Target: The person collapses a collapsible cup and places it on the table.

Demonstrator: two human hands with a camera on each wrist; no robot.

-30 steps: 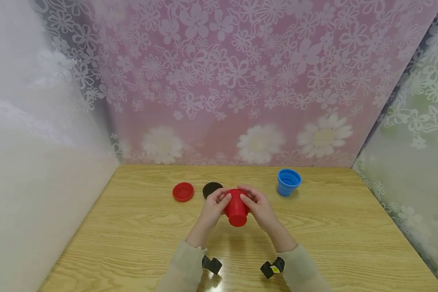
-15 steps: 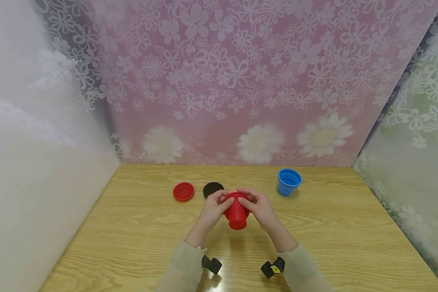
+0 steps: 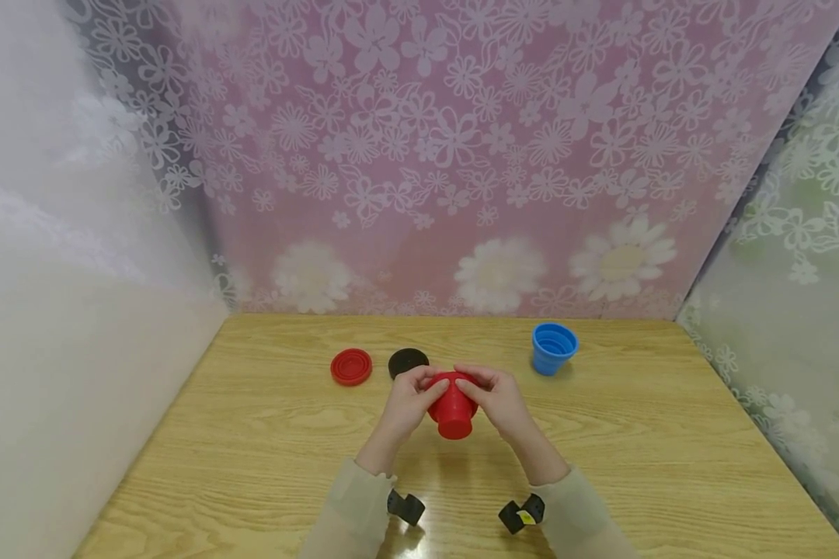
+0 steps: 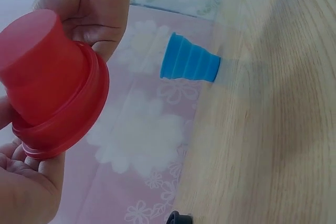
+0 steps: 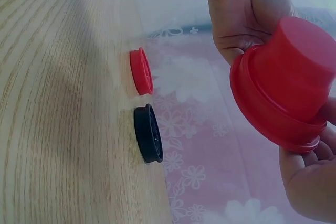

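A red collapsible cup (image 3: pixel 454 413) is held off the tabletop (image 3: pixel 273 442), tipped over so that its closed, narrow base points toward the person, at 6 o'clock, and its wide rim faces away. The wall is mostly extended, with a broad step near the rim; whether that band is partly folded is hard to tell. The left hand (image 3: pixel 404 404) grips it at about 9 o'clock and the right hand (image 3: pixel 499 400) at about 3 o'clock, the thumbs on the near side of the wall and the fingers around the rim, so both hands are closed about the cup.

It looks like silicone: probably light, soft, hardly fragile and more grippy than slippery. The ringed wall would likely give or fold if pushed along its length, so the thicker rim seems the firmest place to hold, one hand on each side; squeezing the thinner wall would probably dent it.

Between 10 and 11 o'clock of the cup, just beyond the left fingers, lies a shallow black round piece (image 3: pixel 408 362), perhaps a folded cup, its near edge partly hidden. Farther out, near 10 o'clock, a flattened red cup (image 3: pixel 352 366) shows concentric rings. At 2 o'clock, a blue collapsible cup (image 3: pixel 554 351) stands upright and extended. Beyond the tabletop, toward 12 o'clock, hangs a pink floral backdrop (image 3: pixel 426 155).
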